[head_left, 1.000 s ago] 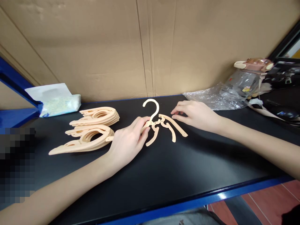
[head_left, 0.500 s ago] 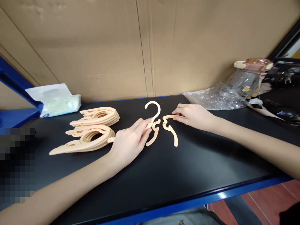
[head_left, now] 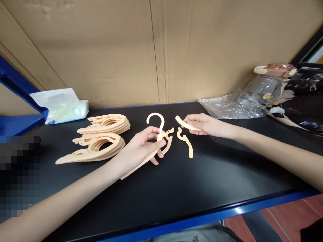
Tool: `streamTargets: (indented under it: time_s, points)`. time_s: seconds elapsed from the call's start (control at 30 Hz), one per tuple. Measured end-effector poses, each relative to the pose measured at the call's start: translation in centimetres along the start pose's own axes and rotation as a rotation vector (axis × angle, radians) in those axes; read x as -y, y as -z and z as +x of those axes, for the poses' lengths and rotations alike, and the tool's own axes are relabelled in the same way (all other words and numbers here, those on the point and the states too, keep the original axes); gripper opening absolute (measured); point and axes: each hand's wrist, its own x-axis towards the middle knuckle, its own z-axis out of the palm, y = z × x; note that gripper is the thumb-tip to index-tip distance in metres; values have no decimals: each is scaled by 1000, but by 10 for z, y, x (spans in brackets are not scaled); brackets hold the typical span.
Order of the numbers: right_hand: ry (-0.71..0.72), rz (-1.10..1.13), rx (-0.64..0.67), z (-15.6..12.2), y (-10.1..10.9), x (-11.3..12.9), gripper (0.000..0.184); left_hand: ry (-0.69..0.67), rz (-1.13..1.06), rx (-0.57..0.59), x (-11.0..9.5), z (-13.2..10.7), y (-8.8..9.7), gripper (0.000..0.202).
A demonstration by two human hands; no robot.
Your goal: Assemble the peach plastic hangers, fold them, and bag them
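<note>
My left hand (head_left: 137, 144) pinches a cream plastic hanger part with a hook (head_left: 162, 123) on top, its long arm slanting down toward the near left. Behind those fingers a short curved hanger piece (head_left: 169, 143) shows partly, its notched end up. Closed around one end of a slim curved hanger arm (head_left: 184, 123) is my right hand (head_left: 208, 124), which holds it just above the table. A second short curved hanger piece (head_left: 187, 143) with a notched end lies on the black table between the hands.
Two stacks of cream hanger pieces, a rear stack (head_left: 118, 123) and a front stack (head_left: 113, 146), lie at left. Behind them sits a wipes pack (head_left: 67, 111). Clear plastic wrap (head_left: 227, 105), a lidded bottle (head_left: 264, 85) and a black bag (head_left: 300, 111) occupy the back right.
My left hand has lifted and turned the hooked part, moving the hook left. My right hand has tilted its hanger arm, whose tip is now higher and away from the short curved piece.
</note>
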Motion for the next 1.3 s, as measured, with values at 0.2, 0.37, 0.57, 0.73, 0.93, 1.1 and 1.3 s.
streamTargets:
  time_s: [0.2, 0.37, 0.57, 0.73, 0.93, 1.1, 1.3]
  points:
    - [110, -149, -22, -7, -12, 13, 37, 55, -98, 27, 2, 3, 0, 22]
    - [286, -472, -45, -12, -23, 15, 34, 95, -123, 13, 0, 1, 1, 22]
    - [429, -768, -114, -14, -32, 7, 33, 120, -230, -16, 1, -1, 2, 21]
    - [592, -867, -227, -13, -37, 3, 31, 180, -262, 82, -3, -2, 1, 23]
    - [723, -886, -335, -12, -40, -2, 28, 237, -286, 138, -8, -4, 2, 23]
    - [735, -913, -365, -9, -38, -5, 29, 245, -289, 141, -7, -3, 2, 21]
    - [777, -977, -403, -7, -39, -9, 35, 232, -264, 166, -4, -3, 2, 19]
